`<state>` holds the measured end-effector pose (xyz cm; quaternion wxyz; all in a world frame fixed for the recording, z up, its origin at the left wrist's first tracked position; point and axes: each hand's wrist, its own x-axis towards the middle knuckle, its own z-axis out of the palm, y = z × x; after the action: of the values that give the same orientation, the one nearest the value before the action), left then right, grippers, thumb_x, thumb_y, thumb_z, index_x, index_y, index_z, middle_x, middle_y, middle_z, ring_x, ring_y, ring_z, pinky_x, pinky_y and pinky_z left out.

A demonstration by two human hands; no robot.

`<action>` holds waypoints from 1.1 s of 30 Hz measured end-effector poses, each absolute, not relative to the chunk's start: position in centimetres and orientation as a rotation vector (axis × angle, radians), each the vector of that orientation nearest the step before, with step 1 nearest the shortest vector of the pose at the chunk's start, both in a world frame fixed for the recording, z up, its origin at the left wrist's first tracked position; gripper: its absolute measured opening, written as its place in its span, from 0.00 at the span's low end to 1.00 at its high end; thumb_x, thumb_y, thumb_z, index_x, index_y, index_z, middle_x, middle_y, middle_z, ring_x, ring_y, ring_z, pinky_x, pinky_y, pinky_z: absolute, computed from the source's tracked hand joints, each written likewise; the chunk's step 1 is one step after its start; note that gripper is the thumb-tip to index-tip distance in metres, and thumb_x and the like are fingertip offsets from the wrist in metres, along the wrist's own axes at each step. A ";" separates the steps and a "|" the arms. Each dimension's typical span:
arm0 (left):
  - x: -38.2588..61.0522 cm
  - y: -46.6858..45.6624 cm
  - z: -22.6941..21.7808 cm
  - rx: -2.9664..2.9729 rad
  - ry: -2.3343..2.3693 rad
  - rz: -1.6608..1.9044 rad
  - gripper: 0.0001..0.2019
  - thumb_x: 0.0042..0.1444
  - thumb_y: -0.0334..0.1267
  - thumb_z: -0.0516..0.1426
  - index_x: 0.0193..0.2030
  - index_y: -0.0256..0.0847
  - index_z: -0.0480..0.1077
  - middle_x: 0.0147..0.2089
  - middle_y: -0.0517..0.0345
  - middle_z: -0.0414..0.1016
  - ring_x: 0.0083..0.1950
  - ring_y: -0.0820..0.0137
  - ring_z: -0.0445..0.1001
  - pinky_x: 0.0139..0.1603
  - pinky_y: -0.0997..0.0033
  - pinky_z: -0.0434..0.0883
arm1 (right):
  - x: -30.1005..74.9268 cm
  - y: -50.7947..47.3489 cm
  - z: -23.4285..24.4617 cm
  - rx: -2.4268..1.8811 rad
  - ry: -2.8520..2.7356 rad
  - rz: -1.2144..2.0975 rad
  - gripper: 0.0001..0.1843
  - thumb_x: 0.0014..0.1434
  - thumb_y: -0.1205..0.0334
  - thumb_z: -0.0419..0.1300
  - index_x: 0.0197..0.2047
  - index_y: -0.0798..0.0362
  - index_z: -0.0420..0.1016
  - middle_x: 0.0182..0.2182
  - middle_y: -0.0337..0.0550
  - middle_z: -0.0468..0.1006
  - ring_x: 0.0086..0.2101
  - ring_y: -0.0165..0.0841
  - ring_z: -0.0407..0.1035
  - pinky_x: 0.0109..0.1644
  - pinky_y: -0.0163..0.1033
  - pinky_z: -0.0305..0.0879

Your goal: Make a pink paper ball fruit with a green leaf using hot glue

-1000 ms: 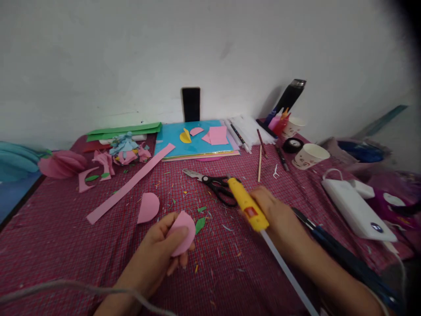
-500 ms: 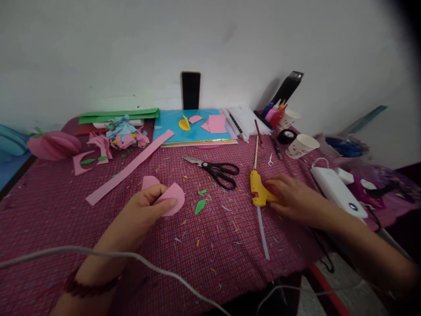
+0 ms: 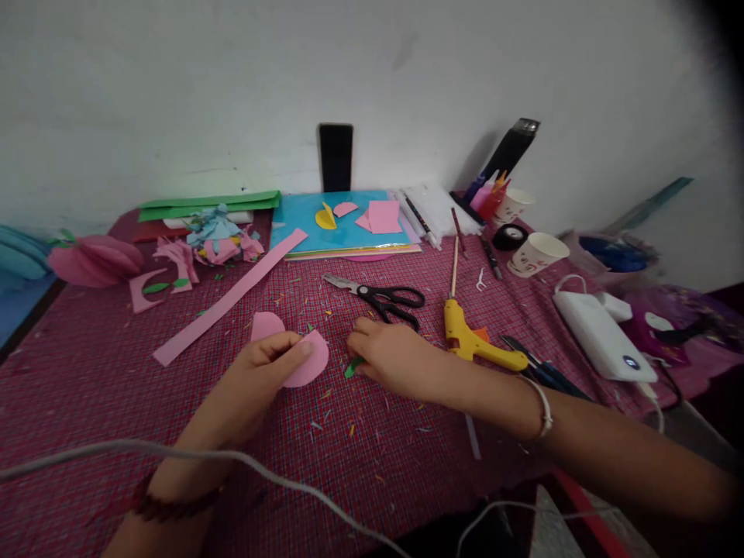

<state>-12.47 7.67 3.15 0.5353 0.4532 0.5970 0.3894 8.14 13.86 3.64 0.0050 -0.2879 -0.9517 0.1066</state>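
Your left hand [image 3: 264, 364] pinches a pink paper half-disc [image 3: 309, 366] between thumb and fingers, held above the tablecloth [image 3: 87, 372]; you have its rounded edge cut, though I cannot tell how many layers it has. Your right hand [image 3: 398, 356] has its fingers bent and drawn together over a green paper leaf [image 3: 351, 369] just to the right of that half-disc; whether they grip the leaf or only touch it, I cannot tell. The leaf looks already cut to shape, but it is apart from the pink paper, so the two are not joined yet.

Just beyond your left fingers lies a second pink half-disc [image 3: 266, 323], cut and loose. Past your right hand you have black-handled scissors [image 3: 397, 295] lying unheld, and, beyond your forearm, a yellow glue gun [image 3: 458, 325], also unheld. Farther out, a long pink paper strip [image 3: 232, 298] lies uncut along its length, and pink paper squares [image 3: 384, 217] on the blue sheet [image 3: 296, 232] look unshaped. At the far left, a layered pink paper ball [image 3: 96, 260] with green on top looks finished.
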 end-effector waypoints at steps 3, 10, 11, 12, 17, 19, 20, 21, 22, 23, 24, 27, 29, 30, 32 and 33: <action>-12.4 7.6 3.1 1.069 1.413 0.935 0.16 0.52 0.50 0.61 0.27 0.38 0.70 0.27 0.64 0.69 0.29 0.75 0.63 0.30 0.75 0.59 | 8.2 14.0 4.2 -0.885 -2.932 0.491 0.03 0.59 0.71 0.57 0.35 0.56 0.72 0.37 0.47 0.75 0.35 0.34 0.69 0.36 0.37 0.61; -10.8 6.9 3.5 0.990 1.249 0.848 0.13 0.55 0.48 0.57 0.38 0.40 0.68 0.23 0.63 0.72 0.23 0.74 0.68 0.24 0.75 0.64 | 8.2 13.8 6.1 -0.975 -2.183 1.254 0.10 0.57 0.75 0.53 0.35 0.53 0.73 0.29 0.36 0.73 0.29 0.27 0.65 0.33 0.34 0.59; -10.6 6.8 3.5 0.991 1.244 0.837 0.14 0.55 0.48 0.58 0.41 0.40 0.68 0.22 0.63 0.72 0.22 0.74 0.68 0.23 0.76 0.63 | 8.3 13.8 6.2 -0.969 -2.125 1.283 0.09 0.57 0.73 0.53 0.33 0.53 0.73 0.28 0.36 0.72 0.29 0.28 0.64 0.33 0.34 0.58; -10.4 6.7 3.4 0.991 1.244 0.828 0.16 0.54 0.48 0.58 0.43 0.40 0.68 0.22 0.63 0.72 0.21 0.74 0.67 0.21 0.77 0.62 | 8.3 13.7 6.2 -0.965 -2.076 1.306 0.07 0.57 0.72 0.54 0.32 0.53 0.72 0.27 0.35 0.71 0.28 0.28 0.63 0.32 0.34 0.58; -10.0 6.6 3.1 1.017 1.267 0.784 0.18 0.56 0.51 0.57 0.42 0.38 0.70 0.20 0.62 0.72 0.19 0.75 0.66 0.20 0.77 0.63 | 8.0 13.5 5.6 -0.987 -1.811 1.420 0.05 0.57 0.66 0.57 0.29 0.53 0.67 0.23 0.33 0.67 0.25 0.27 0.60 0.29 0.34 0.56; -9.9 6.5 3.1 1.019 1.289 0.777 0.18 0.57 0.52 0.56 0.40 0.38 0.71 0.20 0.61 0.73 0.19 0.75 0.66 0.20 0.77 0.63 | 7.8 13.4 5.4 -1.016 -1.712 1.490 0.05 0.57 0.66 0.56 0.29 0.52 0.66 0.23 0.34 0.68 0.23 0.27 0.62 0.27 0.34 0.57; -9.9 6.5 3.2 1.013 1.299 0.775 0.18 0.57 0.53 0.56 0.40 0.37 0.71 0.20 0.61 0.73 0.18 0.75 0.66 0.19 0.77 0.63 | 7.8 13.4 5.3 -1.021 -1.675 1.522 0.04 0.57 0.66 0.56 0.30 0.52 0.65 0.23 0.34 0.69 0.23 0.27 0.62 0.27 0.34 0.58; -9.8 6.5 3.3 1.007 1.304 0.774 0.18 0.57 0.53 0.56 0.39 0.37 0.71 0.19 0.60 0.73 0.18 0.75 0.67 0.19 0.77 0.63 | 7.7 13.4 5.3 -1.017 -1.651 1.546 0.04 0.57 0.66 0.56 0.30 0.52 0.65 0.22 0.34 0.69 0.22 0.26 0.63 0.27 0.34 0.58; -9.8 6.5 3.3 1.001 1.305 0.772 0.18 0.57 0.53 0.56 0.38 0.37 0.71 0.19 0.60 0.72 0.18 0.75 0.67 0.19 0.77 0.63 | 7.7 13.3 5.3 -1.008 -1.640 1.558 0.04 0.57 0.65 0.56 0.30 0.52 0.65 0.22 0.34 0.69 0.22 0.26 0.63 0.27 0.34 0.58; -9.8 6.5 3.4 0.997 1.304 0.770 0.18 0.57 0.53 0.56 0.37 0.37 0.71 0.19 0.60 0.73 0.19 0.75 0.67 0.20 0.77 0.63 | 7.8 13.3 5.3 -0.998 -1.640 1.556 0.04 0.57 0.65 0.56 0.30 0.53 0.65 0.22 0.33 0.69 0.22 0.26 0.63 0.27 0.34 0.58; -9.7 6.5 3.4 0.991 1.298 0.774 0.18 0.57 0.53 0.56 0.37 0.38 0.71 0.20 0.60 0.73 0.19 0.75 0.67 0.20 0.77 0.64 | 7.8 13.3 5.3 -0.988 -1.646 1.544 0.04 0.56 0.66 0.57 0.29 0.52 0.66 0.21 0.33 0.68 0.22 0.26 0.62 0.26 0.34 0.58; -9.6 6.4 3.3 0.958 1.256 0.805 0.17 0.55 0.52 0.58 0.39 0.39 0.70 0.22 0.61 0.74 0.21 0.74 0.70 0.22 0.76 0.66 | 7.8 13.4 5.1 -0.973 -1.662 1.476 0.03 0.53 0.68 0.58 0.29 0.53 0.67 0.22 0.32 0.67 0.23 0.26 0.60 0.27 0.34 0.57; -9.4 6.4 3.3 0.927 1.233 0.835 0.14 0.54 0.49 0.59 0.36 0.40 0.67 0.25 0.61 0.75 0.24 0.73 0.73 0.26 0.75 0.69 | 7.8 13.4 4.8 -0.968 -1.667 1.438 0.02 0.52 0.69 0.58 0.30 0.53 0.68 0.24 0.33 0.68 0.25 0.26 0.61 0.29 0.34 0.57; -9.2 6.4 3.3 0.914 1.230 0.847 0.13 0.53 0.48 0.60 0.34 0.40 0.65 0.26 0.61 0.76 0.25 0.72 0.74 0.27 0.74 0.70 | 7.8 13.4 4.7 -0.967 -1.668 1.435 0.02 0.52 0.69 0.58 0.31 0.53 0.69 0.25 0.34 0.69 0.26 0.26 0.61 0.30 0.35 0.58; -9.0 6.4 3.4 0.904 1.239 0.856 0.12 0.52 0.45 0.59 0.33 0.41 0.62 0.28 0.60 0.77 0.26 0.72 0.75 0.29 0.72 0.71 | 7.7 13.4 4.5 -0.967 -1.665 1.461 0.04 0.51 0.69 0.58 0.33 0.53 0.71 0.27 0.35 0.71 0.27 0.27 0.63 0.31 0.35 0.59; -8.9 6.5 3.5 0.906 1.248 0.855 0.11 0.52 0.44 0.59 0.33 0.42 0.62 0.30 0.60 0.77 0.27 0.72 0.75 0.29 0.72 0.70 | 7.7 13.3 4.5 -0.967 -1.658 1.482 0.05 0.51 0.69 0.58 0.33 0.53 0.71 0.27 0.35 0.71 0.27 0.27 0.63 0.32 0.35 0.59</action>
<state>-8.91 6.47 3.47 0.6358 0.3968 0.5463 0.3740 7.66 13.32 4.51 0.3505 -0.3734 -0.6404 0.5724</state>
